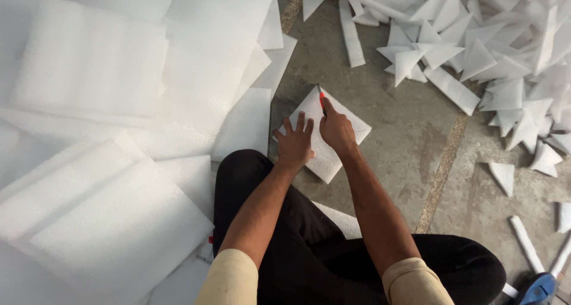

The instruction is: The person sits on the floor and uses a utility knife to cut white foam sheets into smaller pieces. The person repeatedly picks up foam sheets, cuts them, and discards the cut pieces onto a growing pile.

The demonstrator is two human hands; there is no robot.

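Your left hand [295,143] flat, fingers spread, pinning white foam square [324,132] to floor [410,144] — stops slip. Right hand [336,129] closed around red cutter [322,100], blade on diagonal.

left hand [294,143] flat, right hand [336,129] clenched

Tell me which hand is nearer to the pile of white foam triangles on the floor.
Right. The right hand, gripping the red cutter, is on the side toward the triangle pile; the left hand lies flat on the foam square, farther away.
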